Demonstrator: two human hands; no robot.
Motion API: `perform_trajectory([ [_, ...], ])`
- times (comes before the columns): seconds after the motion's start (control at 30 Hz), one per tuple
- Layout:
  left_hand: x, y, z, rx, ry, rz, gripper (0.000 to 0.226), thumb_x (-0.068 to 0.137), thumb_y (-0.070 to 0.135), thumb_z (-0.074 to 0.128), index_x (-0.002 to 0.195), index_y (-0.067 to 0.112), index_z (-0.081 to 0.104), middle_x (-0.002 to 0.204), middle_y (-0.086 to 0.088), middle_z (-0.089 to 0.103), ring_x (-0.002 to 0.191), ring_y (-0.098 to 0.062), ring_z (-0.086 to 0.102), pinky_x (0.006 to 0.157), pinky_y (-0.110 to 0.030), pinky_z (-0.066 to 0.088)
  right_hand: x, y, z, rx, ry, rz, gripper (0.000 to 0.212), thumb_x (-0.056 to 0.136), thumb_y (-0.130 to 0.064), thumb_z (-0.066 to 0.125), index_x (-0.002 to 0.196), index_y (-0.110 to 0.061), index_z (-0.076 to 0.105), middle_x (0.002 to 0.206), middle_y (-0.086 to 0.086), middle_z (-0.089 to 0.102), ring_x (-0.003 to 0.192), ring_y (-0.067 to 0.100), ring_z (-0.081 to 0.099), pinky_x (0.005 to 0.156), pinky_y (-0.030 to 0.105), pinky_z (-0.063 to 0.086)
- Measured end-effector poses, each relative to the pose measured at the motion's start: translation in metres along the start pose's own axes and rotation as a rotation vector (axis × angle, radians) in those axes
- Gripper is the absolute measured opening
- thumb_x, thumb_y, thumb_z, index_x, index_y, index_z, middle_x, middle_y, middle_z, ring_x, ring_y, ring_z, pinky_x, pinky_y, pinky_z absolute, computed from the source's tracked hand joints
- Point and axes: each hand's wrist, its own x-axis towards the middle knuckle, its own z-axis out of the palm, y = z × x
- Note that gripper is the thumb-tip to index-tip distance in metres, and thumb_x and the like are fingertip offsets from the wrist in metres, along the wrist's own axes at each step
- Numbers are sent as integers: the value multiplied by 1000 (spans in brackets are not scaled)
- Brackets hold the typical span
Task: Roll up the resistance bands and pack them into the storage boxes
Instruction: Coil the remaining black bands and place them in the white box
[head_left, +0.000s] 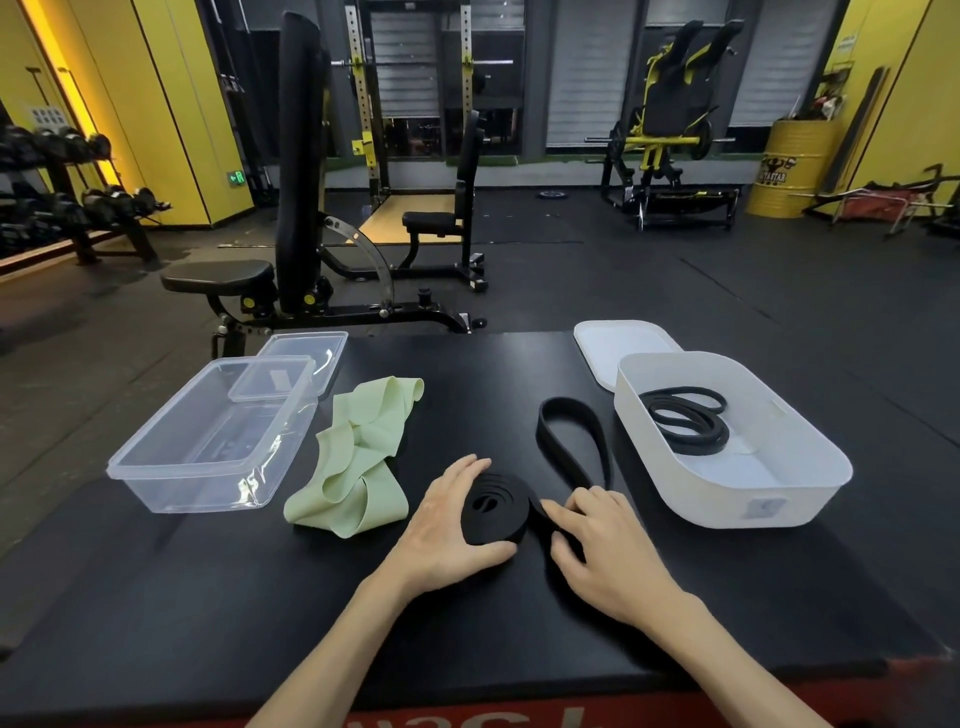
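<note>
Inside the white box (675, 491) lies a coiled black band (696, 448); left hand (445, 530) and right hand (605, 553) grip a half-rolled band (498, 526).

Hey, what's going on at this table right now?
A person is rolling a black resistance band on the table: the left hand cups the coiled part, the right hand grips the band beside it, and a loop lies unrolled. Another black band sits in the white box. The green band lies loose by the clear box.
</note>
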Motion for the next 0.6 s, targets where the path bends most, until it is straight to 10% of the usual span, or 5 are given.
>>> perform_trajectory([
  [0.6,-6,18,17,329,257,-117,93,59,83,56,134,33,35,115,10,37,112,-11,39,103,-24,33,-10,5,0,-27,6,-145,36,91,-21,42,121,-13,61,90,-4,53,81,17,51,77,28,36],
])
